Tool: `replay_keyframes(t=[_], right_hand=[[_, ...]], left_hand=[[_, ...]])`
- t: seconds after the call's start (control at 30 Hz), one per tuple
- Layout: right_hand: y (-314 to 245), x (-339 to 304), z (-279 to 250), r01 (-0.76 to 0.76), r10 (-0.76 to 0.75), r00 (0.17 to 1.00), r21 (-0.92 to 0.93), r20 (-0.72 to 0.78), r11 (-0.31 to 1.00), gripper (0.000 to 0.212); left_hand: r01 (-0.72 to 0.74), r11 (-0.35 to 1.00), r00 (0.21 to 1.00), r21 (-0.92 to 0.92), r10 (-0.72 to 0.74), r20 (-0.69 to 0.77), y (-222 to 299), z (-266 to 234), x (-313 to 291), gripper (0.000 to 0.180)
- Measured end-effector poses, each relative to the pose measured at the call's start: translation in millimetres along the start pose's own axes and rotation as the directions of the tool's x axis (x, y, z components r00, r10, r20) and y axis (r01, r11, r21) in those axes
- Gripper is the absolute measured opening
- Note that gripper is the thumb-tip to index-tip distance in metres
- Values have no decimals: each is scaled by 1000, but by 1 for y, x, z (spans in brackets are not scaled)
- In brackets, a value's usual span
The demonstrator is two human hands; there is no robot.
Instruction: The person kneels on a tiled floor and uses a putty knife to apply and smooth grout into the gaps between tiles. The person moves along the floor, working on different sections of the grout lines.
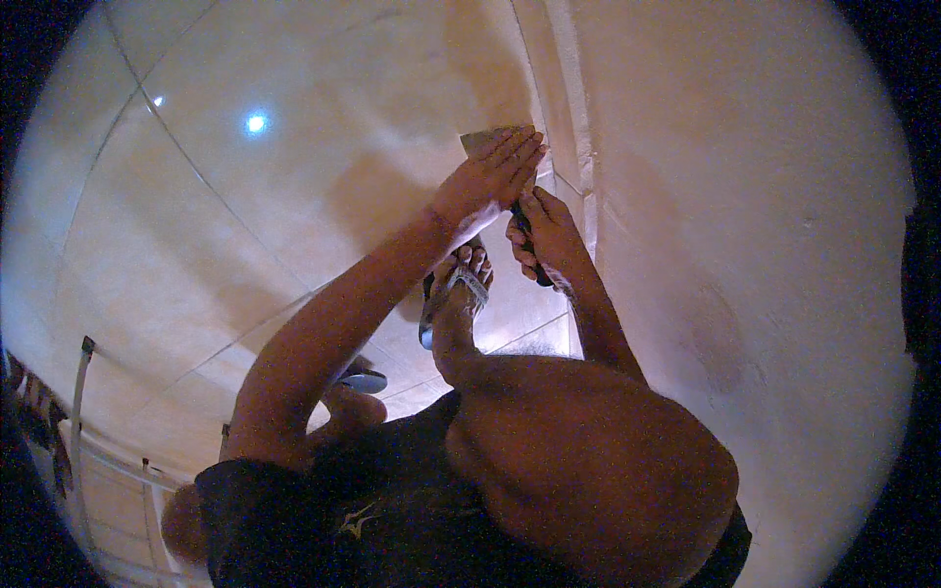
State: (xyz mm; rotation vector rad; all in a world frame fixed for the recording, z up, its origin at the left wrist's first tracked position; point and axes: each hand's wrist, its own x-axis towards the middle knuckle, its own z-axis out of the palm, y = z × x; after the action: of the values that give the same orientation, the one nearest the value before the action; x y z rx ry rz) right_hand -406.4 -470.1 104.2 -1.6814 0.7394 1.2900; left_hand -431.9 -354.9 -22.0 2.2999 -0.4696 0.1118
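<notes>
Likely a room in a home, though which room cannot be told: broad, shiny floor tiles [323,69] meet a plain pale wall [735,157], a thin metal frame [78,392] stands lower left, and the person wears sandals [368,381].

Dull grey-brown on the scraper blade [477,143], near the floor's wall-side edge; black on its handle [544,278]. Warm beige across the floor [304,176], crossed by thin joint lines, with a bluish-white glare spot [257,123] well away from that edge. Pale beige on the wall [725,147]. Black for the clothing [412,539], marked with a small yellowish emblem [356,519].
</notes>
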Motion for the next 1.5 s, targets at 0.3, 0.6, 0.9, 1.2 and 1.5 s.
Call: replay_keyframes(t=[0.3,0.6,0.9,1.2,1.5], right_hand=[[-1,5,-2,31,-34,998,-70,-47,997,36],[31,-12,-33,-12,3,999,-172,-52,985,32],[-26,10,-9,12,-30,996,-217,-81,976,35],[-54,8,-11,62,-75,996,-239,-47,969,39],[-19,-3,-23,-19,8,999,-214,-52,977,38]], left_hand=[[-64,994,997,-84,60,-58,-8,1,3,59],[-53,992,999,-112,52,-11,38,16,-10,53],[8,1000,991,-23,-11,-134,-10,1,14,58],[53,996,986,-67,-63,-155,-20,-8,28,65],[37,993,991,-113,-51,-127,10,15,7,58]])
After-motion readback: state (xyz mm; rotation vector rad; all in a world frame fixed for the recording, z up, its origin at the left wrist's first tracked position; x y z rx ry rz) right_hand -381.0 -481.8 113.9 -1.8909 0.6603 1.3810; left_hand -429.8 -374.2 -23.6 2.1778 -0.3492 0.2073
